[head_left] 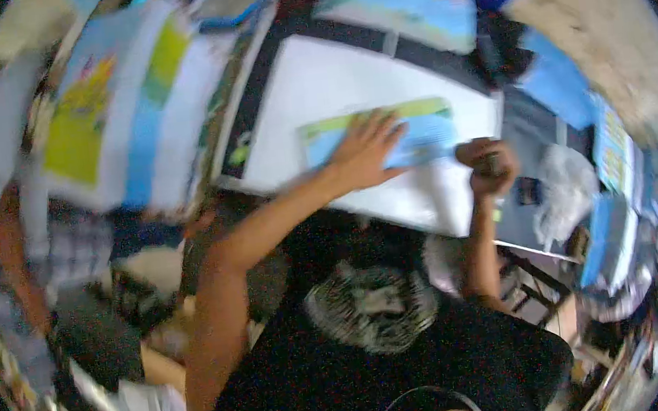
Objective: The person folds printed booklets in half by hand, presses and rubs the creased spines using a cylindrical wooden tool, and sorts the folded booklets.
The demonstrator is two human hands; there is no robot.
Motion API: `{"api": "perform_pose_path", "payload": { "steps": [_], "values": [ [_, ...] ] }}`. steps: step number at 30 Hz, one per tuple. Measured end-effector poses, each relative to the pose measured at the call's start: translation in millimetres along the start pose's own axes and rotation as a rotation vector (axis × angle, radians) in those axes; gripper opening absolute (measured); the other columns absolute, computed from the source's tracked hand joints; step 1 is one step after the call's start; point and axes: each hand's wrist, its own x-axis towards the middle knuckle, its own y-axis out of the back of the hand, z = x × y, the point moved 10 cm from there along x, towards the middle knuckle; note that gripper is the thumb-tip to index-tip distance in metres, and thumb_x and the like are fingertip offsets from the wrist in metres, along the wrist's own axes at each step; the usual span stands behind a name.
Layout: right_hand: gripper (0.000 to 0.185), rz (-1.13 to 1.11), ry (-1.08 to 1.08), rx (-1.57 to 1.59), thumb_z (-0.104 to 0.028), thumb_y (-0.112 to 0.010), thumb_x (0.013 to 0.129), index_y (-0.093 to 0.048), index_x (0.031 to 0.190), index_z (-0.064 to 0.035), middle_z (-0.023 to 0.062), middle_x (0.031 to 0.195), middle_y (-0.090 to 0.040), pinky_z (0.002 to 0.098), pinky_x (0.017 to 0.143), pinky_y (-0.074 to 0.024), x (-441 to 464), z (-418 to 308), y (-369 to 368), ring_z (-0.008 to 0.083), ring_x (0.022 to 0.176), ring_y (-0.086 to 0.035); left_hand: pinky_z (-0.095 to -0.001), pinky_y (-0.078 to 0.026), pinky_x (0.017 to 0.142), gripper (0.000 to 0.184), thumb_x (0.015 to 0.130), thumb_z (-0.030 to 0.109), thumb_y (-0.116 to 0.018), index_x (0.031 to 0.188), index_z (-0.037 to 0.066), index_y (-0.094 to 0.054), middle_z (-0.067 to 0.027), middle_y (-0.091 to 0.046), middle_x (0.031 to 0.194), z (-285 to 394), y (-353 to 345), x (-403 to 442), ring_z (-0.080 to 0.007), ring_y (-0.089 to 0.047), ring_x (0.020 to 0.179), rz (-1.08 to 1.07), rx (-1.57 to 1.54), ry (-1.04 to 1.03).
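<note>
My left hand (pixel 370 150) lies flat with its fingers spread on a blue and green printed sheet (pixel 426 131). The sheet rests on a large white board (pixel 314 77) on the dark work surface. Just right of the sheet, my right hand (pixel 490 166) is closed in a fist, raised over the board's right edge. Something dark shows within that fist, but blur hides what it is.
A blue printed sheet (pixel 403 2) lies beyond the board. On the right are a crumpled clear plastic bag (pixel 564 187) and blue-and-white stacks (pixel 608 243). Large printed sheets (pixel 84 120) cover a surface at left, where another person's arm (pixel 16 249) shows.
</note>
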Motion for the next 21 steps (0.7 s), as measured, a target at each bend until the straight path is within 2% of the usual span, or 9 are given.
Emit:
{"api": "perform_pose_path", "payload": {
  "steps": [2,3,5,7,11,13,16,18,21],
  "values": [
    [0.053,0.121,-0.024,0.091,-0.041,-0.041,0.099,-0.064,0.081,0.0036,0.0184,0.069,-0.062,0.0356,0.055,-0.0489,24,-49,67,0.0234,0.059,-0.059,-0.0610,-0.022,0.115,0.085,0.086,0.059,-0.058,0.148,0.004,-0.038,-0.0199,-0.026,0.157,26,-2,30,-0.0410,-0.026,0.144,0.046,0.013,-0.066],
    [0.052,0.246,-0.091,0.285,-0.037,-0.041,0.099,-0.063,0.077,0.0037,0.0182,0.066,-0.061,0.0345,0.054,-0.0481,36,-50,31,0.0233,0.058,-0.058,-0.0609,-0.022,0.115,0.085,0.086,0.060,-0.058,0.148,0.004,-0.037,-0.0197,-0.026,0.157,8,-1,11,-0.0411,-0.026,0.144,0.019,0.061,0.008],
    [0.028,0.291,-0.352,0.356,-0.020,-0.058,0.081,-0.059,0.064,0.0028,0.0112,0.062,-0.059,0.0319,0.051,-0.0437,40,-36,-8,0.0204,0.051,-0.052,-0.0614,-0.021,0.115,0.087,0.085,0.061,-0.059,0.149,0.007,-0.037,-0.0186,-0.026,0.158,7,-2,6,-0.0409,-0.026,0.144,0.089,0.070,-0.007],
    [0.035,0.197,-0.420,0.059,-0.022,-0.055,0.086,-0.058,0.064,0.0052,0.0128,0.065,-0.063,0.0298,0.053,-0.0446,10,9,-12,0.0191,0.056,-0.056,-0.0578,-0.021,0.117,0.088,0.084,0.058,-0.064,0.149,0.007,-0.036,-0.0190,-0.027,0.157,7,8,9,-0.0405,-0.026,0.144,0.023,0.044,0.005],
    [0.043,0.161,-0.392,0.102,-0.030,-0.050,0.089,-0.060,0.066,0.0050,0.0144,0.064,-0.063,0.0303,0.058,-0.0474,22,10,-18,0.0220,0.058,-0.059,-0.0503,-0.029,0.114,0.087,0.077,0.053,-0.075,0.143,0.006,-0.043,-0.0183,-0.028,0.156,-46,22,17,-0.0406,-0.029,0.142,0.091,-0.225,0.141],
    [0.057,0.192,-0.423,0.063,-0.042,-0.040,0.093,-0.056,0.063,0.0042,0.0161,0.062,-0.061,0.0341,0.054,-0.0472,24,7,-21,0.0248,0.054,-0.057,-0.0484,-0.043,0.103,0.084,0.071,0.058,-0.079,0.129,0.003,-0.056,-0.0204,-0.047,0.143,-77,52,24,-0.0384,-0.048,0.129,0.017,-0.080,0.257],
    [0.053,0.128,-0.338,-0.077,-0.040,-0.044,0.092,-0.056,0.063,0.0033,0.0143,0.058,-0.057,0.0338,0.055,-0.0477,40,-15,-25,0.0245,0.053,-0.056,-0.0459,-0.051,0.088,0.077,0.064,0.061,-0.081,0.111,0.002,-0.066,-0.0204,-0.066,0.117,-103,23,25,-0.0358,-0.064,0.105,-0.421,-0.319,0.297],
    [0.046,0.094,-0.218,-0.178,-0.033,-0.047,0.090,-0.058,0.064,0.0037,0.0140,0.060,-0.059,0.0346,0.057,-0.0481,44,-38,-21,0.0230,0.055,-0.057,-0.0445,-0.054,0.082,0.073,0.063,0.061,-0.082,0.103,0.002,-0.070,-0.0201,-0.069,0.104,-106,1,30,-0.0353,-0.067,0.095,-0.428,-0.277,0.240],
    [0.039,0.062,-0.165,0.494,-0.026,-0.054,0.087,-0.060,0.064,0.0048,0.0141,0.064,-0.061,0.0402,0.061,-0.0497,61,-95,-46,0.0223,0.056,-0.058,-0.0443,-0.054,0.081,0.071,0.062,0.061,-0.082,0.098,0.001,-0.071,-0.0201,-0.071,0.099,-122,-1,31,-0.0356,-0.068,0.092,-0.370,-0.281,0.272]
  ]
}}
